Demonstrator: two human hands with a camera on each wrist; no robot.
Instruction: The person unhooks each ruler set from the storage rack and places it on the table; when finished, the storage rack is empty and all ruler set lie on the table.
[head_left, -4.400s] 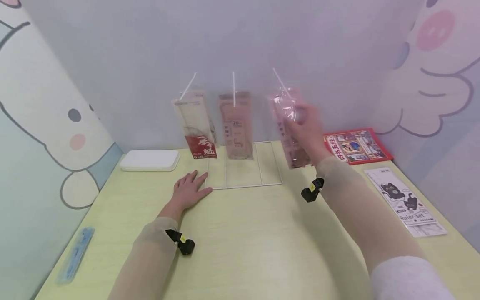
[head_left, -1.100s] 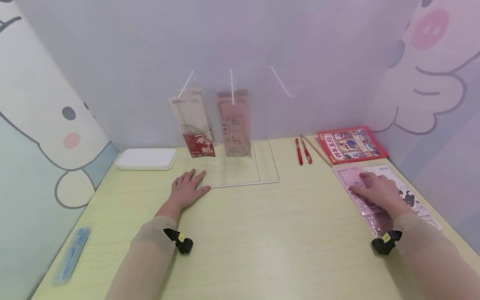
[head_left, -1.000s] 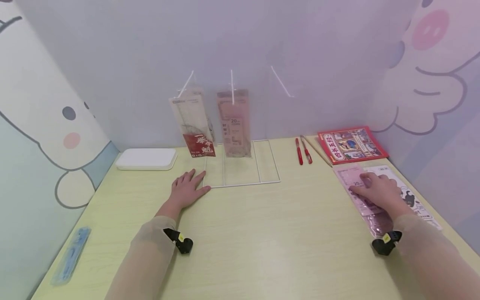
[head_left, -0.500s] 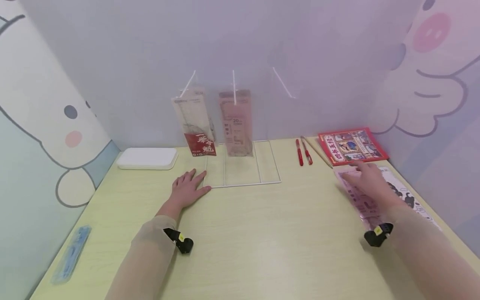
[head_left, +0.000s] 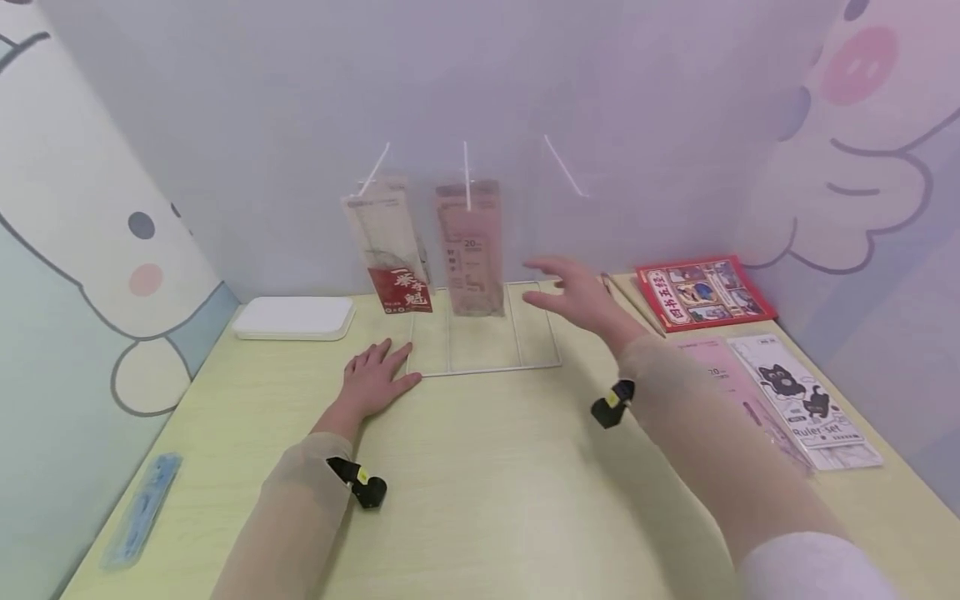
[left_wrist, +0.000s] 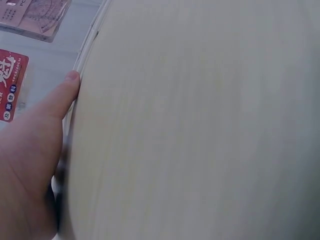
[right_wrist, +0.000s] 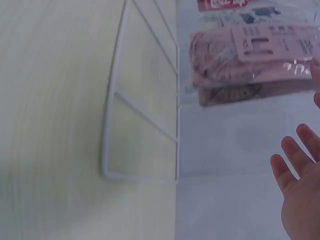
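Note:
My left hand (head_left: 377, 382) rests on the table with fingers spread, its thumb and a fingertip at the near left corner of the white wire rack (head_left: 487, 371). My right hand (head_left: 581, 302) hangs in the air over the rack's right side, holding nothing, thumb and fingers apart. Left of it, pink ruler-set packs (head_left: 470, 250) hang on the middle hook, apart from the fingers. In the right wrist view, fingertips (right_wrist: 282, 172) stand near the lower side of those pink packs (right_wrist: 250, 55). White-and-red ruler packs (head_left: 390, 250) hang on the left hook. Nothing hangs on the right hook (head_left: 564, 165).
A pink ruler set (head_left: 720, 367) and a white cat ruler set (head_left: 806, 404) lie side by side at the right. Behind them lies a red booklet (head_left: 705, 292), with a pencil (head_left: 637, 304) beside it. A white case (head_left: 294, 318) and a blue packet (head_left: 144, 510) are at the left.
My right hand took the pink ruler set off the right hook, laid it down beside the cat set, let go and moved left toward the middle hook. The left hand stayed put.

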